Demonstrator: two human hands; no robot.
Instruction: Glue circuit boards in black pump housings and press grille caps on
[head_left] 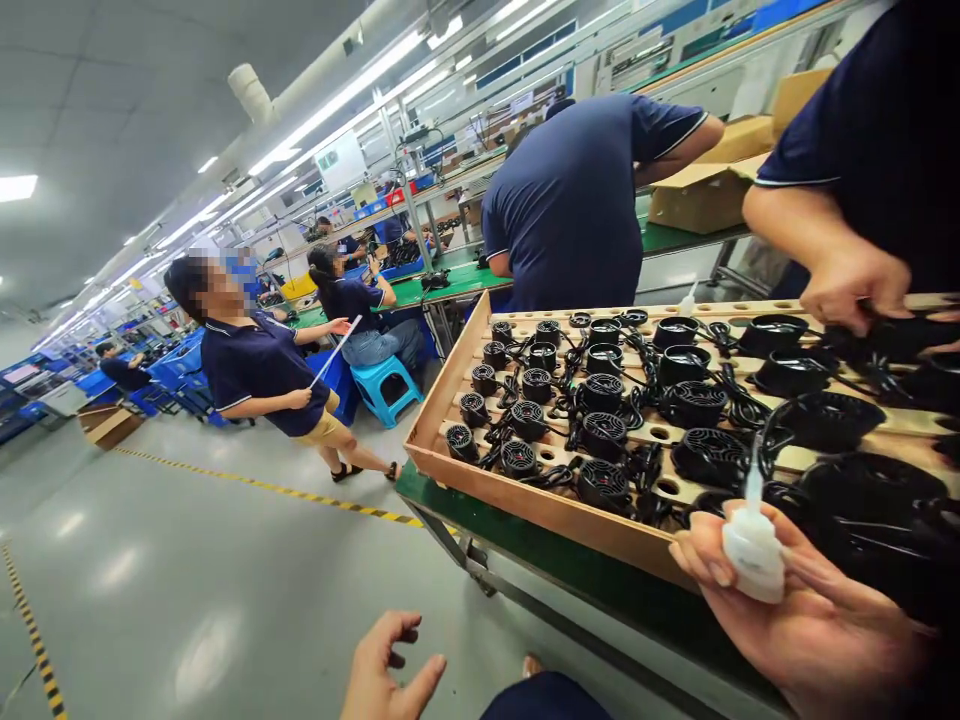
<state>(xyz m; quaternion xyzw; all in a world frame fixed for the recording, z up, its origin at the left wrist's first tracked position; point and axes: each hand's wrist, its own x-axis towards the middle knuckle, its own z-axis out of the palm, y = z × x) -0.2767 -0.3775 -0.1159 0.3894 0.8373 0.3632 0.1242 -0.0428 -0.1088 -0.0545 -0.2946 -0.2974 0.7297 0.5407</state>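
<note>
My right hand is closed around a small white squeeze bottle with a thin nozzle pointing up. It is held over the near edge of a shallow wooden tray. Rows of round black fan-like units with coiled black cables sit in the tray, on boards with round holes. My left hand hangs over the floor, left of the tray, its fingers apart and nothing in them. What the units are exactly I cannot tell.
A co-worker's hand works on black units at the tray's far right. Another person bends over the green bench behind. One person walks at left with a white strip. A blue stool and cardboard boxes stand nearby.
</note>
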